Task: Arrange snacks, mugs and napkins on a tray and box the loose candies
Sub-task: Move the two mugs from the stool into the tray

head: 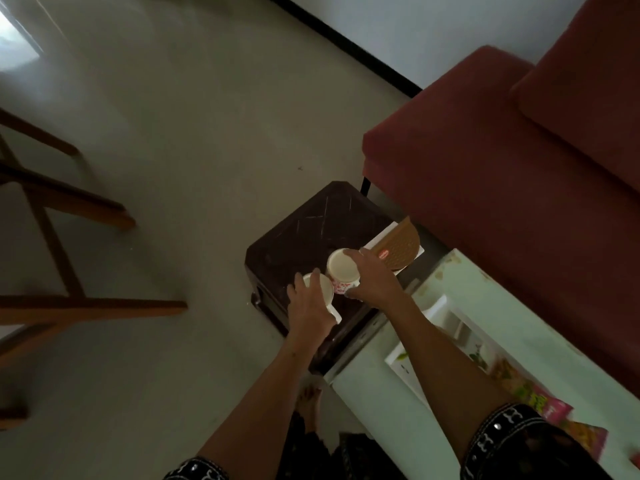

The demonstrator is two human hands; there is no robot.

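Observation:
Two white mugs are held over a dark brown plastic stool (311,220). My left hand (310,308) grips the plain white mug (323,289) by its rim, its handle pointing toward me. My right hand (375,278) holds the white mug with red print (343,268) from its right side. The two mugs touch each other. A brown snack packet (398,245) lies on white napkins (384,233) at the stool's far right corner. A white tray (433,310) rests on the pale green table (485,289) to the right.
Colourful snack packets (540,400) lie on the table near its right edge. A maroon sofa (502,150) stands behind the table and stool. Wooden furniture legs (69,209) stand on the grey floor at left. My bare foot (310,403) is below the stool.

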